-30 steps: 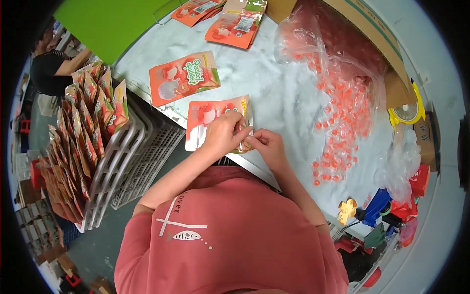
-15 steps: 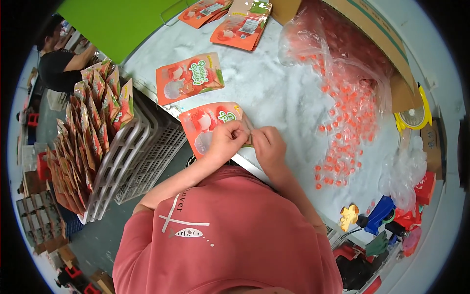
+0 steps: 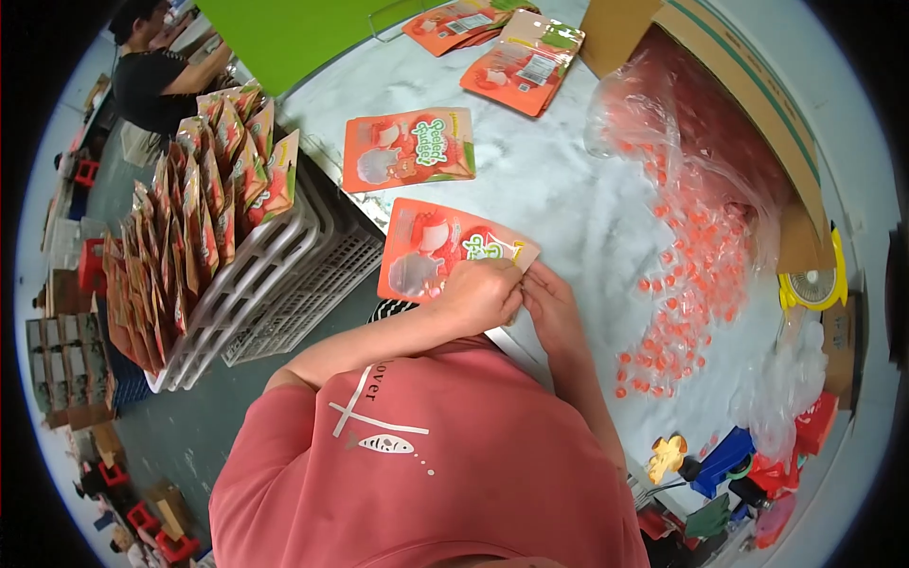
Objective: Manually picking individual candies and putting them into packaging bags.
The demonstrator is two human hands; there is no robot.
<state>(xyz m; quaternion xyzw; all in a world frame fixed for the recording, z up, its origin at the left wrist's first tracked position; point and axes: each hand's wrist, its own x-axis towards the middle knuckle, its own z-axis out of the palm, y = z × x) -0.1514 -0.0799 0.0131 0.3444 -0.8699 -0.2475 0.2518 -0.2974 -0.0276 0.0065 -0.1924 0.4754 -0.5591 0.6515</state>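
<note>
A flat orange-red pouch (image 3: 409, 248) with a green-and-white print lies at the table's front edge, its right end pinched in both hands. My left hand (image 3: 481, 292) is closed on the pouch's top end, fingers curled over it. Just to its right, my right hand (image 3: 552, 301) has thumb and fingers pressed together at the same end; the fingertips partly hide each other. Beyond lies a short stack of like pouches (image 3: 402, 150). To the right, many small candy-like pieces in clear wrappers with orange-red centres (image 3: 696, 293) spill from a plastic bag (image 3: 644, 104).
At left, stacked grey plastic crates (image 3: 284, 251) hold upright filled pouches (image 3: 189, 218). More pouch stacks (image 3: 525, 64) lie at the back. A cardboard box (image 3: 748, 66) holds the bag. A yellow fan (image 3: 814, 284) stands at right, a blue tape dispenser (image 3: 724, 462) near the front. Another person (image 3: 156, 71) sits far left.
The view has shifted, so the table things appear farther right. My left hand has turned more over the pouch's end, and the pouch lies with its top end flatter.
</note>
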